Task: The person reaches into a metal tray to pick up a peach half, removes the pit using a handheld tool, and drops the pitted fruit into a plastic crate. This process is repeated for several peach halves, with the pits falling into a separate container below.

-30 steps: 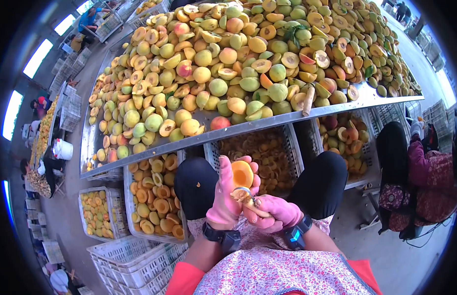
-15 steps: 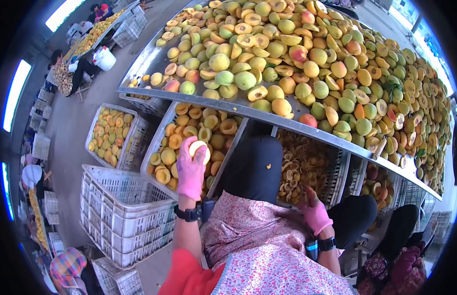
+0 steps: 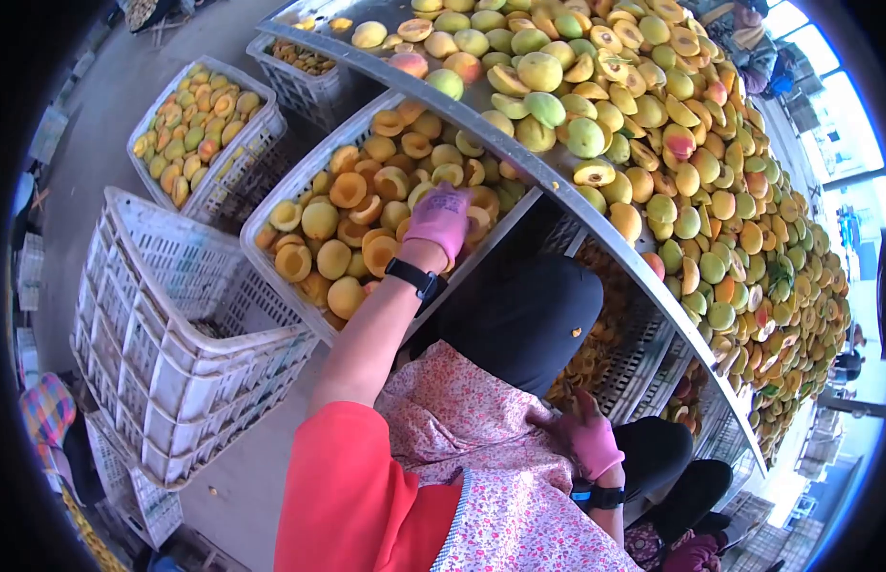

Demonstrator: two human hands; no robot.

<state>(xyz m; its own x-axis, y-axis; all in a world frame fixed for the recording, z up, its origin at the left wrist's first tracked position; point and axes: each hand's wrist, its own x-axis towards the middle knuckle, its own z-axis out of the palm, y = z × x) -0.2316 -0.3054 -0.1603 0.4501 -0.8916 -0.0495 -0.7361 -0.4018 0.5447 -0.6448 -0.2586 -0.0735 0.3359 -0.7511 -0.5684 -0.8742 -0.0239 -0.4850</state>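
Note:
My left hand point(image 3: 437, 225), in a pink glove, reaches palm-down into a crate point(image 3: 255, 250) of halved fruit point(image 3: 349, 189). Its fingertips are hidden among the halves, so what it holds, if anything, does not show. Near my lap, beside my dark-clad knee point(image 3: 519, 319), my right hand point(image 3: 588, 437) is gloved in pink with fingers bent together. Something small and dark seems to be at its fingertips, too small to name. Below the table edge, behind that hand, lie thin brownish fruit pieces point(image 3: 596, 357).
The metal table point(image 3: 548, 181) carries a large heap of whole and cut fruit point(image 3: 705, 172). A white crate stack point(image 3: 190, 381) stands at the left, behind it a fruit-filled crate point(image 3: 200, 133). A person in a plaid head covering point(image 3: 47, 410) is at the far left.
My left hand has gone from holding a pale fruit half above the crate to reaching down into it. The view has turned, and my right hand stays near my lap.

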